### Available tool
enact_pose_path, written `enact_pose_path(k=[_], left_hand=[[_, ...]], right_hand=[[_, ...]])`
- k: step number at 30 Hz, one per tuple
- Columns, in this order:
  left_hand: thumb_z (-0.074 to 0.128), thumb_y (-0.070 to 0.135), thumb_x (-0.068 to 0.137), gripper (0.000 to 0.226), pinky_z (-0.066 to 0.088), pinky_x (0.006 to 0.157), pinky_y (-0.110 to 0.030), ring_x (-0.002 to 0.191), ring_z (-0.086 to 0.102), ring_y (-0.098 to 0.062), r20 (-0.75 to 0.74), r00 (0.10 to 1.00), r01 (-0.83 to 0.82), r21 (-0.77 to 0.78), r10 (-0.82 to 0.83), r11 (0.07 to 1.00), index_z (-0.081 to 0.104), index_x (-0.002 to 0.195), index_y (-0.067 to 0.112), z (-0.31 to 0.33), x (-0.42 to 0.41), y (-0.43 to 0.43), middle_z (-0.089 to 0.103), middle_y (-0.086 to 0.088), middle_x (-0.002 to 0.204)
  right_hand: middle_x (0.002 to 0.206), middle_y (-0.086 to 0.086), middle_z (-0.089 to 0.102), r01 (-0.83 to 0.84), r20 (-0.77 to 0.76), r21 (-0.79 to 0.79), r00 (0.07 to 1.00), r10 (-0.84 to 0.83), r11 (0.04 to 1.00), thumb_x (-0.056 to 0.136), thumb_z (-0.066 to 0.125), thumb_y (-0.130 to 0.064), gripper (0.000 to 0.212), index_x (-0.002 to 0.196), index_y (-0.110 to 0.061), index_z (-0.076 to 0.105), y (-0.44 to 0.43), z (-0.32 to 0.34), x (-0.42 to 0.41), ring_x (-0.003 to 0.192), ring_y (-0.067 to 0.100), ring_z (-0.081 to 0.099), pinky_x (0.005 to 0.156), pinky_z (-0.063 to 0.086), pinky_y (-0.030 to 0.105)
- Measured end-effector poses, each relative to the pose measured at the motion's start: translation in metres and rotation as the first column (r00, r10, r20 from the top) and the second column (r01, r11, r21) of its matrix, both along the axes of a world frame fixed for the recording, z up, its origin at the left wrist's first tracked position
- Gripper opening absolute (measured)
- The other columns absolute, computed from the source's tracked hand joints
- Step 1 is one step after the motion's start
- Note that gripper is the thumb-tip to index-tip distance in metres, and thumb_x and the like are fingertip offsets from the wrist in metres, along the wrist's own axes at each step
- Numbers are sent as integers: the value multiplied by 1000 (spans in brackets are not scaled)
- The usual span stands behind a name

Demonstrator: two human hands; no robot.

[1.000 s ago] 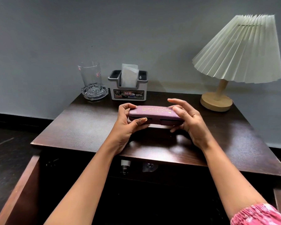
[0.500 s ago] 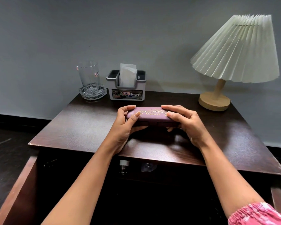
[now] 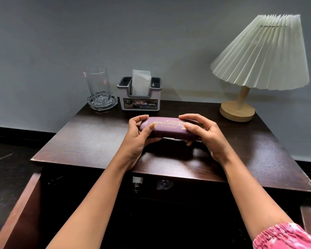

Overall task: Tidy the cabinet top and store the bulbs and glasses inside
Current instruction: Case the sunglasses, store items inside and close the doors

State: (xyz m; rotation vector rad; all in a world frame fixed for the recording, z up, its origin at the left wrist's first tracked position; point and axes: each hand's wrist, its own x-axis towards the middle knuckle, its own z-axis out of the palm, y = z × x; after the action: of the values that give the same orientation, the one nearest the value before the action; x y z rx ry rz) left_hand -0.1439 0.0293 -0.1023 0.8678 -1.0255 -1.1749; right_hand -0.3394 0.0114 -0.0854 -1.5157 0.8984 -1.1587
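Reached forward with both bare forearms, converging from the lower corners of the view toward the middle, the right arm showing a pink gathered sleeve (image 3: 284, 238) at its near end. Wrapped the left hand (image 3: 136, 139) around one end of a closed purple case (image 3: 169, 129), thumb laid along the lid and fingers curled over the far edge; cupped the right hand (image 3: 207, 134) over the other end, fingers arched across the top and thumb tucked beneath. Kept both wrists bent slightly upward, palms facing each other.
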Motion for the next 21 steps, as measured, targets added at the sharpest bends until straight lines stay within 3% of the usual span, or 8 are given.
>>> enact_pose_path(k=[3, 6, 10, 13, 16, 18, 21], left_hand=[[45, 3, 92, 27, 58, 65, -21, 84, 60, -8, -40, 997, -61, 4, 61, 998, 30, 111, 15, -1, 0, -3, 50, -4, 104], [47, 4, 92, 20, 57, 62, -19, 72, 64, -5, -32, 997, -68, 25, 69, 997, 35, 98, 19, -1, -1, -4, 52, -7, 100], [51, 7, 91, 17, 55, 57, -16, 74, 60, -10, 8, 997, -79, 47, 79, 996, 39, 91, 20, 1, -3, 0, 54, -6, 95], [57, 13, 89, 17, 55, 58, -18, 80, 62, -16, 108, 987, -124, 44, 118, 991, 42, 89, 21, 3, -3, 4, 56, -14, 103], [60, 16, 87, 15, 55, 58, -20, 79, 63, -18, 158, 978, -142, 24, 136, 990, 46, 89, 20, 5, -4, 11, 58, -14, 102], [59, 16, 87, 14, 55, 59, -20, 80, 63, -18, 173, 978, -116, -6, 116, 993, 47, 94, 16, 7, -4, 19, 58, -12, 103], [60, 15, 87, 26, 57, 71, -25, 88, 63, -15, 285, 952, -97, -79, 116, 992, 48, 110, 14, 3, -7, 36, 58, -12, 110]], right_hand=[[77, -6, 54, 17, -71, -16, 997, -18, 1000, 76, 58, -30, 29, 104, -24, 64, -1, 0, 0, 69, -1, 50, 56, 40, 10], [78, -4, 58, -24, -137, -4, 990, 23, 1000, 73, 60, -31, 34, 108, -32, 60, -1, -1, 2, 68, 2, 51, 55, 39, 10], [82, 1, 63, -64, -207, 28, 976, 68, 998, 73, 66, -33, 45, 116, -37, 53, 6, 4, 6, 74, 6, 53, 64, 42, 14], [81, 6, 60, -90, -190, 76, 976, 103, 993, 80, 66, -19, 52, 126, -30, 46, 16, 10, 12, 75, 4, 55, 76, 41, 17], [76, 1, 60, -62, -169, 73, 983, 74, 995, 82, 64, -13, 46, 123, -27, 50, 30, 10, 19, 68, -3, 57, 73, 43, 8], [74, -1, 59, -23, -167, 54, 985, 32, 998, 80, 65, -15, 41, 117, -28, 54, 41, 7, 22, 68, -2, 57, 73, 44, 10], [69, -4, 57, 33, -130, 52, 991, -26, 998, 80, 65, -14, 40, 116, -27, 57, 58, 5, 24, 65, -2, 56, 69, 44, 9]])
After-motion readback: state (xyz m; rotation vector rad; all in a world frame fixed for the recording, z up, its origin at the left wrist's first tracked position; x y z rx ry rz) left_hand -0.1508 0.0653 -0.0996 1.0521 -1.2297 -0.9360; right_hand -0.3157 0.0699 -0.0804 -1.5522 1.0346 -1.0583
